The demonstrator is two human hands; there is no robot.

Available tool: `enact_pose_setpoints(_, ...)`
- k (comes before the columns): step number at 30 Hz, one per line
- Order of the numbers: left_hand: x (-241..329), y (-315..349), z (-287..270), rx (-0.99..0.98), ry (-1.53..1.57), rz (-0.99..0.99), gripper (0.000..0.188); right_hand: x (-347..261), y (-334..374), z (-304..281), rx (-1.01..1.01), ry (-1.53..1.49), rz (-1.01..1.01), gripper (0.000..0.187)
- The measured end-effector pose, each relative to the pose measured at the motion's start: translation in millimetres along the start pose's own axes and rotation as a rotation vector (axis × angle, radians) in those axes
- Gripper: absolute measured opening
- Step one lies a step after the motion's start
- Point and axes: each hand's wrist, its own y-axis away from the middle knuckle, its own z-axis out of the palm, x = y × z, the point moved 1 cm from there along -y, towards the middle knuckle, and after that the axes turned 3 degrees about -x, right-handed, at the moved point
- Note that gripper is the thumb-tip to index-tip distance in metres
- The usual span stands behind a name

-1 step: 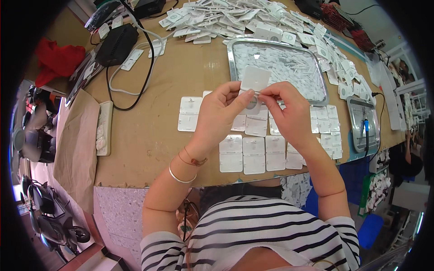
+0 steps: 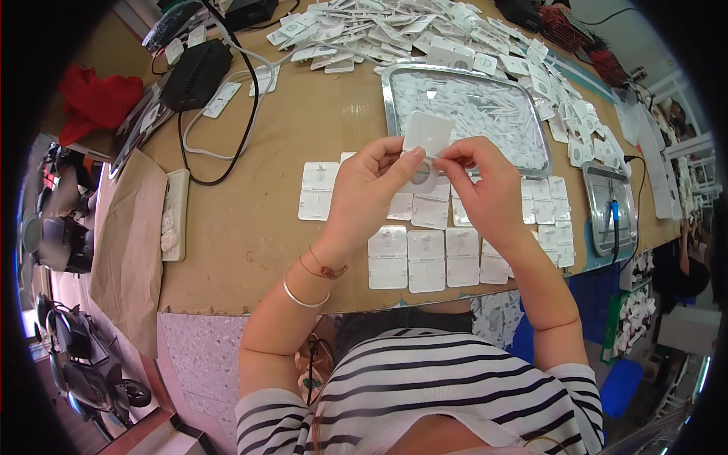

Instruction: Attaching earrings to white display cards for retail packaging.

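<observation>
My left hand point(image 2: 377, 184) is closed on a white plastic panel point(image 2: 428, 130), thumb in front, holding it above the table. The panel's lower part has a round grey mark point(image 2: 422, 175). A thin crosswise line or strip is partly visible at the panel's middle. At its right edge, my right hand point(image 2: 485, 182) pinches with thumb and fingertips; a small white part may be between them, but the fingers hide it. Below the hands, white panels point(image 2: 426, 262) lie in rows on the brown table. Just beyond stands a metal tray point(image 2: 390, 114) of small white plastic pieces point(image 2: 485, 106).
A large heap of white panels point(image 2: 364, 30) fills the back and spreads right. At the right, a smaller metal tray point(image 2: 594, 205) carries a blue-and-black pen-like tool point(image 2: 613, 220). To the left are a black box point(image 2: 199, 74), looping cables point(image 2: 246, 114) and a power strip point(image 2: 176, 216).
The held panel has tipped very slightly, so its round grey mark shows more fully. Both hands stay in nearly the same place.
</observation>
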Motion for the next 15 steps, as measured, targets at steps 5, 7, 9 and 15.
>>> enact_pose_setpoints(5,-1.1,2.1,-3.3,0.051,0.006,-0.027,0.029,1.3,-7.5,-2.2,-0.008,-0.261,0.280,0.017)
enact_pose_setpoints(7,2.9,3.3,-2.3,0.071,0.006,-0.032,0.027,7.7,-8.8,-1.2,-0.166,-0.622,0.489,0.016)
enact_pose_setpoints(9,-2.0,3.3,0.7,0.098,-0.011,0.000,0.027,15.8,-5.2,-0.3,-0.227,-0.618,0.500,0.017)
enact_pose_setpoints(15,0.7,6.7,0.4,0.107,-0.094,0.060,0.025,10.9,-4.0,1.2,-0.252,-0.577,0.435,0.019)
